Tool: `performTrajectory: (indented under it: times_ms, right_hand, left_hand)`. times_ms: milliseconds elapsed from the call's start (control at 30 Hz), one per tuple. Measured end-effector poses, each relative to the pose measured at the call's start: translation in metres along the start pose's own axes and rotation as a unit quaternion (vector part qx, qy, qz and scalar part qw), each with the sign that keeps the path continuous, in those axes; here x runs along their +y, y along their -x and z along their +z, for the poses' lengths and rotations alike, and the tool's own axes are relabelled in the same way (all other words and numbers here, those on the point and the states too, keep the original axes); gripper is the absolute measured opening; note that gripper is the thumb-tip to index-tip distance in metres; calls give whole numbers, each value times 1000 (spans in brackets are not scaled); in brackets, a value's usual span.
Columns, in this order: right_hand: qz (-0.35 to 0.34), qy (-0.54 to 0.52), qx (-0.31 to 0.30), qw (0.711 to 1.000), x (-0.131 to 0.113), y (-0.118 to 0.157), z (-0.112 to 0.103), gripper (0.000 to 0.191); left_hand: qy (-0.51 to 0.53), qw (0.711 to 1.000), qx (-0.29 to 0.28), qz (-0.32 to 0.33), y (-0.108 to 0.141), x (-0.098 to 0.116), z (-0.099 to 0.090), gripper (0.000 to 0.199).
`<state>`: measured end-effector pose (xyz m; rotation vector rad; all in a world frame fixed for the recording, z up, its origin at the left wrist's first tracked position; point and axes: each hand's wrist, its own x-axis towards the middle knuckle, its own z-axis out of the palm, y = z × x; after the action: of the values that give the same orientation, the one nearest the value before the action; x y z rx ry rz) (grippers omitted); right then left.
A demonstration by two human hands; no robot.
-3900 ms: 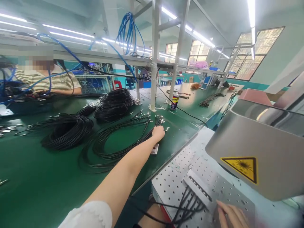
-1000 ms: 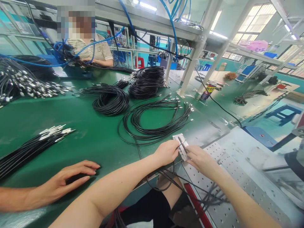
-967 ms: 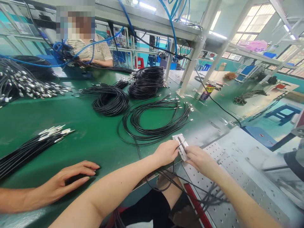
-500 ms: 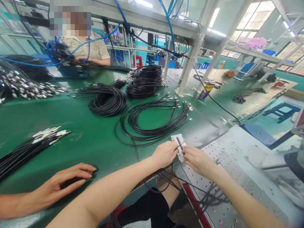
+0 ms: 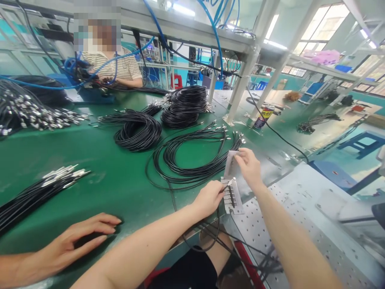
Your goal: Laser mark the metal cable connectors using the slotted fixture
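Observation:
A small metal fixture [image 5: 238,205] with slots in a row lies by the table's front edge. Dark cable ends seem to sit in its slots. Fingers closed, my left hand [image 5: 209,199] pinches a black cable [image 5: 218,216] at the fixture's left side, its end over the slots. My right hand [image 5: 250,166] grips the upper edge of a flat metal cover plate [image 5: 230,165], which stands raised at the fixture's far end. Whether the plate is hinged to the fixture I cannot tell. More black cables hang below the table edge near my legs.
Loose black cable coils [image 5: 192,170] lie just beyond my hands, with thicker bundles [image 5: 140,132] behind. Another person's hand [image 5: 86,239] rests at the left. A spray can [image 5: 263,117] stands by the frame post. A perforated metal plate [image 5: 270,212] is at right. A co-worker sits opposite.
My right hand has moved up and away from the fixture, lifting the cover plate and exposing the slots. My left hand stays at the fixture's left side with the cable.

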<state>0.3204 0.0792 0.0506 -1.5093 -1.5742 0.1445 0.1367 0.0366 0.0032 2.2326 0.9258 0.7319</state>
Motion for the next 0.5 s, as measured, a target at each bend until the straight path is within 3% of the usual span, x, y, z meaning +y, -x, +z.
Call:
performTrajectory:
  times_ms: [100, 200, 367, 500]
  right_hand:
    - [23, 20, -34, 999, 21, -15, 30, 29]
    - [-1, 24, -67, 997, 33, -2, 34, 27]
    - [-60, 50, -110, 991, 28, 64, -11, 34]
    - [-160, 137, -162, 964, 17, 106, -41, 45]
  left_hand:
    - [-63, 998, -4, 24, 1, 1, 1, 7]
    - [-78, 997, -19, -12, 1, -1, 1, 7]
    - [-29, 997, -11, -72, -1, -1, 0, 7]
    - [-23, 997, -9, -80, -3, 1, 0, 8]
